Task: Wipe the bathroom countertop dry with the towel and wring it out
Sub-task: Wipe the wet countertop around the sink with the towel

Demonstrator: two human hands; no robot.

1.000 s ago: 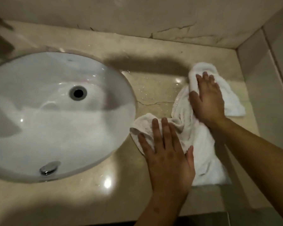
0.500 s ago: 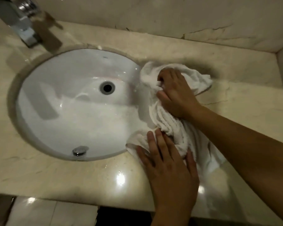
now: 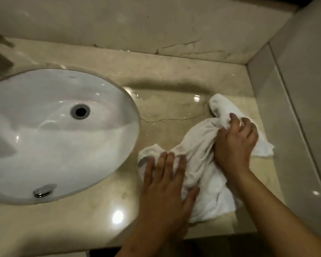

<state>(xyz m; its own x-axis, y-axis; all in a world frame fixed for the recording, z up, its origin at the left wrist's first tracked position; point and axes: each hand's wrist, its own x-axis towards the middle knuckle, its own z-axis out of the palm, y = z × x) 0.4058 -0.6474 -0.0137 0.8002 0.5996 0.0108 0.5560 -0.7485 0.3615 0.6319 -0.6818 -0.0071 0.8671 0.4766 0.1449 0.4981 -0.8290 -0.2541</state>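
At three o'clock from the sink point(image 3: 63, 138), the towel point(image 3: 197, 147), judged limp, lies under the flat left grip point(image 3: 165, 186); right grip point(image 3: 235, 143) clutches its bunched folds, the surest hold.

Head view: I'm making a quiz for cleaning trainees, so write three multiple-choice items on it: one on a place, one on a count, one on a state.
1. Where does the towel lie?
A) on the countertop, right of the sink basin
B) inside the basin
C) on the floor

2. How many hands touch the towel?
A) none
B) one
C) two

3. How does the right hand meet the towel?
A) flat, fingers straight
B) fingers curled round a bunch of it
C) lifted clear of it

Answers:
1 A, the towel lies spread on the stone beside the basin's rim.
2 C, the left hand presses flat on its near end while the right hand grips its far part.
3 B, its fingers curl into bunched cloth.
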